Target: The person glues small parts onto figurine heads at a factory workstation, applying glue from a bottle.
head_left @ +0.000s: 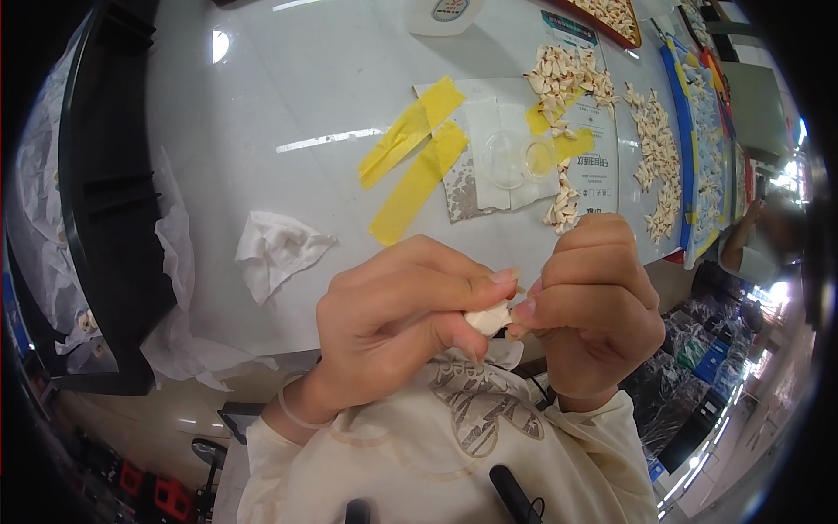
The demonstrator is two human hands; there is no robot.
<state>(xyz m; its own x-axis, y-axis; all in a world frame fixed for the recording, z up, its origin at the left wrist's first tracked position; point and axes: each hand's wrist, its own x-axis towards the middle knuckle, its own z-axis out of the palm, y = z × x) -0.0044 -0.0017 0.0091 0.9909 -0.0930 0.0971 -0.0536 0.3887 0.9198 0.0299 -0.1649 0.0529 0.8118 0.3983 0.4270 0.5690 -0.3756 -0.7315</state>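
My left hand (384, 314) is closed, holding a small cream-white rounded piece (487, 320) between thumb and forefinger. My right hand (602, 301) is closed too, its thumb and fingertips pinching at the piece's narrow right end. Fingers hide part of that end, so its exact kind cannot be made out. Both hands are raised in front of my chest, at the table's near edge. Beyond the right hand lies a pile of small cream-coloured pointed pieces (559, 77) with dark tips, trailing down towards my knuckles.
Two yellow tape strips (406, 135) and clear round dishes (508, 159) lie on a white table (288, 79). A crumpled white cloth (278, 251) is left, beside a black tray (109, 210). More pieces (656, 153) and a blue-edged tray (690, 157) stand right. Another person (751, 249) is beyond.
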